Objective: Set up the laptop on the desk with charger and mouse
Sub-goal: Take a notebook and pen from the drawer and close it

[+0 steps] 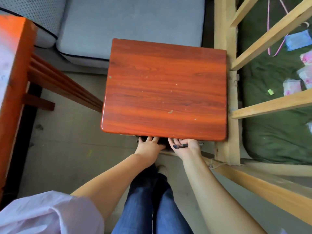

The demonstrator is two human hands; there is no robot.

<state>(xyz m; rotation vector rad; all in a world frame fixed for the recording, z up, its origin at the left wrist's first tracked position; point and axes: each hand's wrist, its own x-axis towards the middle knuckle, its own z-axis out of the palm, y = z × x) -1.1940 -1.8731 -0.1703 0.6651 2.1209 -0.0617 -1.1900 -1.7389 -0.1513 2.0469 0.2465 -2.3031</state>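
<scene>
The small red-brown wooden desk (164,88) stands in front of me with nothing on its top. No laptop, charger or mouse is in view. My left hand (148,145) reaches palm down, fingers spread, into the dark gap under the desk's near edge. Beside it, my right hand (185,146) is turned palm up at the same edge, its fingertips hidden under the desktop. A slim dark pen-like object (180,146) lies across that palm. What is inside the dark gap cannot be made out.
A pale grey cushioned seat (128,27) lies behind the desk. An orange-red wooden table (15,68) stands at the left. At the right, a light wooden bed frame (226,98) touches the desk, with a green mattress (273,132). My legs stand on grey floor.
</scene>
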